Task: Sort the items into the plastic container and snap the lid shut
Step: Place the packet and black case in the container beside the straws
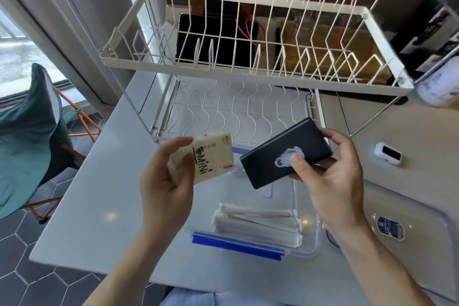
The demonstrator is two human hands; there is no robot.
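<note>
Left hand [165,181] grips soft, light tissue pack [211,158] by its edges; right hand [330,176] pinches rigid, slick, likely heavier power bank [280,156] over container [306,218].

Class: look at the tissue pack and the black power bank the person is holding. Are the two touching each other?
Apart. The head view shows a strip of table and container between the tissue pack and the power bank.

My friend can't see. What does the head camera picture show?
Two hands hold things above a clear plastic container on a white table: the left hand grips a cream tissue pack, the right hand a dark power bank. White tubes already lie inside; the lid waits beside it.
</note>
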